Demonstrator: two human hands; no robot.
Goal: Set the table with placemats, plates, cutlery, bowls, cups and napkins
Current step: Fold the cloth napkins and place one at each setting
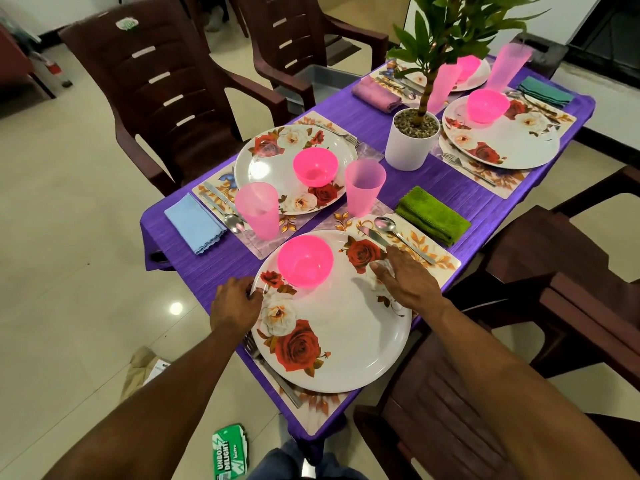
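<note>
Both hands on the near plate (332, 317); left hand (235, 308) grips its left rim with curled fingers, right hand (403, 280) lies flat with fingers extended on the plate's right side near the rose print; hands sit at opposite edges, well apart.

Plate sits on its placemat (446, 261) at the near corner of the purple table (450, 199); its near edge is close to the table edge; pink bowl (305, 261) stands loose on the plate, upper left.

All four settings look complete, so this reads as a final nudge of the plate.

Risks:
- bowl is light plastic and unanchored; a quick slide or tilt of the plate probably sends it skating off toward the floor;
- pulling the plate nearer likely overhangs it past the table edge; placemat already runs to the corner;
- fork (273, 372) lies along the plate's left side, partly under the rim; dragging the plate left could push it off the table;
- knife (377, 240) and spoon (403, 239) lie just beyond the right fingertips; a push rightward may skew them;
- pink cup (364, 187) stands just past the plate's far rim, second cup (258, 209) near the bowl side; shoving the plate forward could tip either, both tall and light;
- flat right hand gives little control if the plate lifts.
</note>
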